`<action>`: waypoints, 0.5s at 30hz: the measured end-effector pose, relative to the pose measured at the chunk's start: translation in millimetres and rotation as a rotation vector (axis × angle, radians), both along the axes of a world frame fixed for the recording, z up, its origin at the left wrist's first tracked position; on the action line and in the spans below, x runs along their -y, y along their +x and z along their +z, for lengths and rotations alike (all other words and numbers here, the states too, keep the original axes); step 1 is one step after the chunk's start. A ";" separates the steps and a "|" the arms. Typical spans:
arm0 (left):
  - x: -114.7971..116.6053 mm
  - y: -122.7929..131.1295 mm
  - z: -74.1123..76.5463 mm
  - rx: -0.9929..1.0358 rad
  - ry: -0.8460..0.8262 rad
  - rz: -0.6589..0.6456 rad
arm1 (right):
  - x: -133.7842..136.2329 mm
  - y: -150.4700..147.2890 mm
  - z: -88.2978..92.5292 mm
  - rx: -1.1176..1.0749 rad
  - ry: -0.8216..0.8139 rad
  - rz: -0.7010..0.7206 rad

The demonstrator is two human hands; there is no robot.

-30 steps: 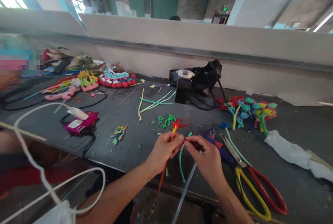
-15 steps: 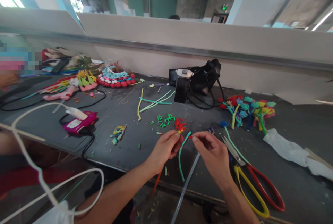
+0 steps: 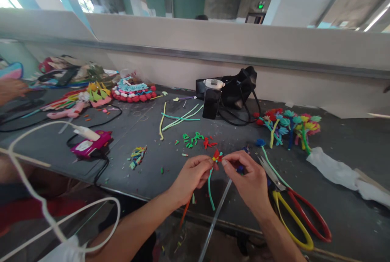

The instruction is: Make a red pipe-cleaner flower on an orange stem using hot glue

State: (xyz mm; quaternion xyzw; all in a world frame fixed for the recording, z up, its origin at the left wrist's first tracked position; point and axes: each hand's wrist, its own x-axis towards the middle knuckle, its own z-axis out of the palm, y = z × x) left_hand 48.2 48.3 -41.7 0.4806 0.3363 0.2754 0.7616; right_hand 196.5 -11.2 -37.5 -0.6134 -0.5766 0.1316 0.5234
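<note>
Two bare hands face each other above the near edge of the dark worktable (image 3: 170,152); the red-and-yellow fuzzy flower head (image 3: 216,156) is located between their fingertips, up and to the right of the left hand (image 3: 193,174) and directly left of the right hand (image 3: 248,174). Left hand: thumb and fingers are closed in a pinch at the base of the flower head; the orange stem (image 3: 185,214) emerges below this hand, its long axis sloping down and left past the table edge; the portion inside the grip is hidden, though it appears in line with the flower head. Right hand: thumb and forefinger are brought close together at the flower head's right side, other fingers curled; whether a small piece sits between them cannot be told. Governing relation: the flower head is next to both sets of fingertips, with the left hand supporting and the right approaching from the side, across the stem axis. Adjacent items: one curved teal strip (image 3: 210,193) extends below the fingertips, its upper end partly hidden; loose red pieces (image 3: 209,143) and green pieces (image 3: 192,139) lie just beyond; long-handled scissors (image 3: 282,189) lie right of the right hand.
</note>
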 end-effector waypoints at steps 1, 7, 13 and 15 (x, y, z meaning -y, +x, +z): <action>0.3 0.2 -0.2 -0.001 -0.001 -0.005 | 0.1 -0.2 0.1 0.001 0.004 0.001; 1.5 1.3 -0.1 -0.031 0.022 -0.001 | 0.7 0.1 -0.3 0.022 0.011 -0.004; 2.8 1.9 2.8 -0.051 0.044 0.001 | 0.3 -0.2 0.5 0.019 -0.001 -0.016; 3.1 2.1 3.3 -0.055 0.042 0.002 | 0.4 -0.4 0.5 0.018 0.001 -0.015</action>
